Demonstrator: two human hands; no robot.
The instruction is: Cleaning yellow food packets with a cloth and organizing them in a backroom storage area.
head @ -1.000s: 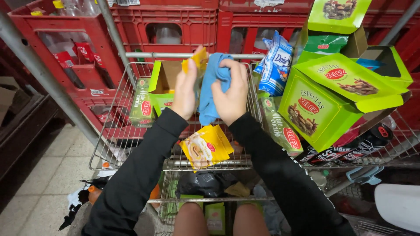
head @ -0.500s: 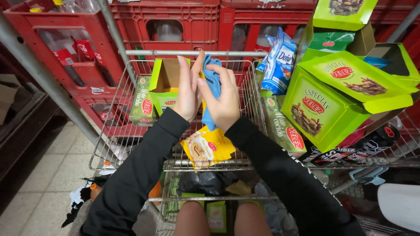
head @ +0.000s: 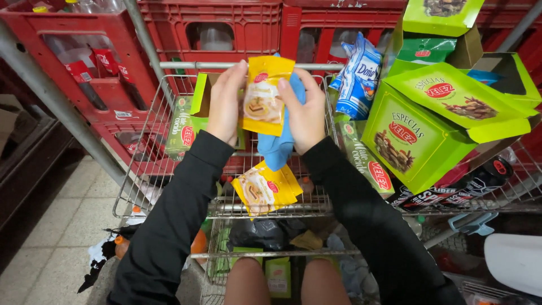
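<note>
**Yellow packet held over a wire cart**

A person's left hand (head: 226,104) and right hand (head: 305,116) are gripping a yellow snack packet (head: 264,96) from either side, the right also clutching a blue cloth (head: 279,144) behind it. They are hovering above a wire shopping cart (head: 169,113), where more yellow packets (head: 265,189) are lying beside green cartons (head: 415,133), with red crates (head: 214,28) standing behind.
</note>
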